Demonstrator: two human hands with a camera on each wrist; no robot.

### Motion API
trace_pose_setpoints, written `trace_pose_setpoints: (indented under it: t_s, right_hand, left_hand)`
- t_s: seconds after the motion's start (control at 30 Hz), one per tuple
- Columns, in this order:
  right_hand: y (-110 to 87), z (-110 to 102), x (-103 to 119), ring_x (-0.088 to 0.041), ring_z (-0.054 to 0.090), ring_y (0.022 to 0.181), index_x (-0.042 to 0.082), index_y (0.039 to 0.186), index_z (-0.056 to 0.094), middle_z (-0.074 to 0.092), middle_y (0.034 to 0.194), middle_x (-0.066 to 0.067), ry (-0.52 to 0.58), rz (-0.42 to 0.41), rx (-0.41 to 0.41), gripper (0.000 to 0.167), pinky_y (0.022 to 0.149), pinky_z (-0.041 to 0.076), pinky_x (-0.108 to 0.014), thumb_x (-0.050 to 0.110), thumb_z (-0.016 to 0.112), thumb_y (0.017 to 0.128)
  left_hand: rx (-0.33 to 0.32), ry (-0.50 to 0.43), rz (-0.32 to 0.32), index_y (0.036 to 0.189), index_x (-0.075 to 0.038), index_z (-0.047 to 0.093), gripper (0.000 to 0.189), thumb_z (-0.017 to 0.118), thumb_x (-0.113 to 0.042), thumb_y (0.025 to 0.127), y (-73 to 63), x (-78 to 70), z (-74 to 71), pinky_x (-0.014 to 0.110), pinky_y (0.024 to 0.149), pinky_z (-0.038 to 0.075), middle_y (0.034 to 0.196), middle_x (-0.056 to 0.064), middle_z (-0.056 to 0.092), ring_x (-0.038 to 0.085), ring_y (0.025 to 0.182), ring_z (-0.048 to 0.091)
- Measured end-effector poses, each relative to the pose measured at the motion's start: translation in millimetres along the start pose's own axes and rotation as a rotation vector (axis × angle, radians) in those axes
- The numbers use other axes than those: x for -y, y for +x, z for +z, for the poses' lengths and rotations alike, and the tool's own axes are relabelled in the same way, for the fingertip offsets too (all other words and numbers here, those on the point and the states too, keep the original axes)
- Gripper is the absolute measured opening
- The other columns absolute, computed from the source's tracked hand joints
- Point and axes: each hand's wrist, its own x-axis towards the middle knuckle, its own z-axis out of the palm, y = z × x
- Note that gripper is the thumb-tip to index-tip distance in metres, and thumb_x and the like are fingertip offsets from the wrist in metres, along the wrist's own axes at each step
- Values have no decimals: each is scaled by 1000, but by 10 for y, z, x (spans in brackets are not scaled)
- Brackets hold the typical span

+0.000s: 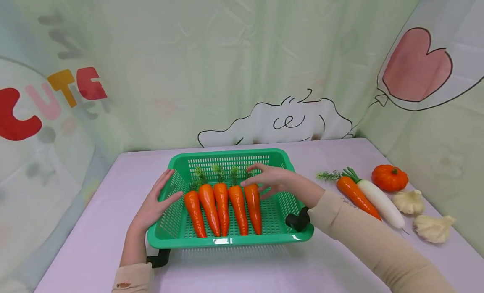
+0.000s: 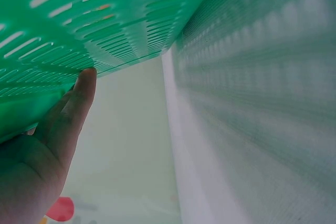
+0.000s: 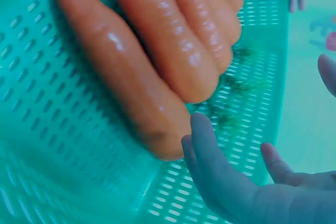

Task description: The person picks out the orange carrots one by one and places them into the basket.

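Several orange carrots (image 1: 221, 209) with green tops lie side by side in a green perforated basket (image 1: 227, 241). My left hand (image 1: 153, 204) is at the basket's left side, its thumb reaching over the rim. In the left wrist view, this hand's straight fingers (image 2: 71, 111) touch the outside of the slotted wall. Over the tops of the rightmost carrots is my right hand (image 1: 270, 178), its fingers spread and loosely bent. The right wrist view shows its fingertips close to the thick end of the outermost carrot (image 3: 131, 82), with nothing held; contact there cannot be told.
To the right of the basket lie another carrot (image 1: 355, 194), a white radish (image 1: 380, 202), a small orange pumpkin (image 1: 389, 178) and two garlic bulbs, one (image 1: 408, 201) behind the other (image 1: 432, 228). Printed curtains (image 1: 242, 74) surround the pale table (image 1: 94, 225).
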Motion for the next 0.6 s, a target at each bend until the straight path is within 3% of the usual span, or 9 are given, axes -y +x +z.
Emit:
trace_pose_setpoints:
  t_s: [0.33,0.6]
  right_hand:
    - [-240,-113,92,-40,45,115,14,139,32,42,131,-18,-43,-87,38,71,78,51,-42,21,71,80]
    - [-438,-266,78,-35,47,113,15,139,29,35,138,-21,-100,-169,71,70,86,47,-45,27,68,82]
  left_hand:
    - [1,-1,4,146,-23,25,70,60,-36,87,1,3,-6,67,99,14,153,-1,9,30,138,7]
    - [0,4,0,146,-22,24,70,60,-36,87,-1,4,-4,67,98,15,153,-1,9,30,138,7]
